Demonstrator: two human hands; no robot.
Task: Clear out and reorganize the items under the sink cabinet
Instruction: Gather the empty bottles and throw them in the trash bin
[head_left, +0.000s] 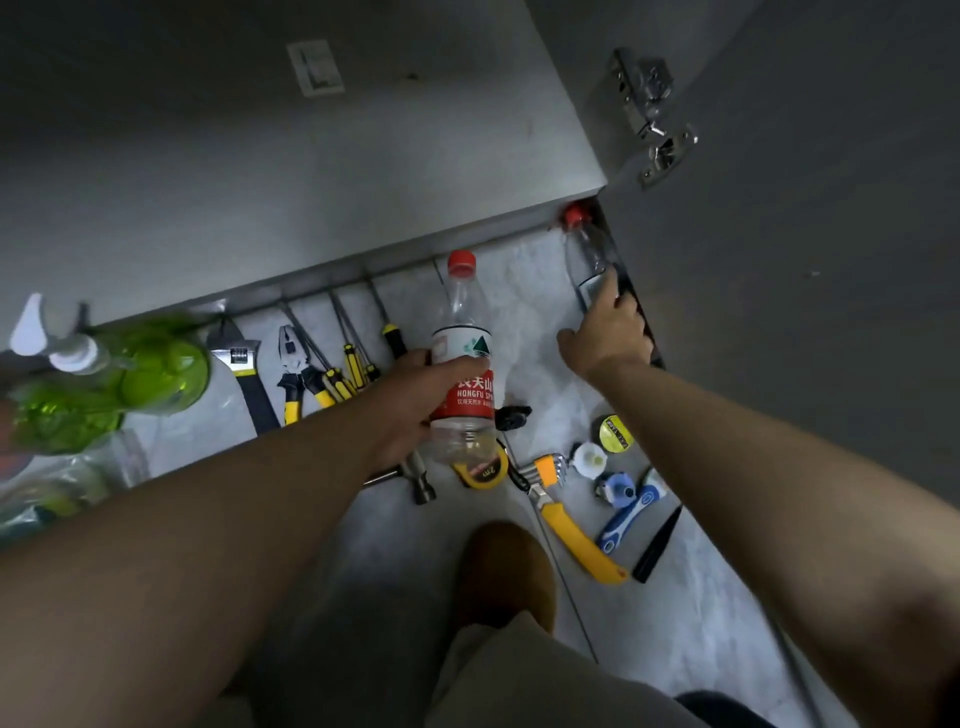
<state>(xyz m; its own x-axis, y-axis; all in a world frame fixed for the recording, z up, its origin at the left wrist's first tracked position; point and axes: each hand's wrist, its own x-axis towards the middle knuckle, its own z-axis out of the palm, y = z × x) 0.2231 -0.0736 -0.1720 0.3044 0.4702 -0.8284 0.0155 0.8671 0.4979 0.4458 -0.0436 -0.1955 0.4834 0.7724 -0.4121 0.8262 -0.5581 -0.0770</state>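
Note:
My left hand (410, 400) grips a clear plastic water bottle (462, 332) with a red cap and a red-and-white label, held upright above the floor. My right hand (605, 332) is closed around the lower part of a second clear bottle (584, 249) with a red cap, which stands in the corner by the grey cabinet base (363, 171) and the open cabinet door (805, 260). That bottle's lower half is hidden by my fingers.
Tools lie in a row on the pale floor: a wrench (244, 364), pliers (293, 374), screwdrivers (353, 364), a hammer (421, 483), a tape measure (483, 470), a yellow knife (576, 540). Green spray bottles (119, 379) stand at left. My shoe (506, 571) is below.

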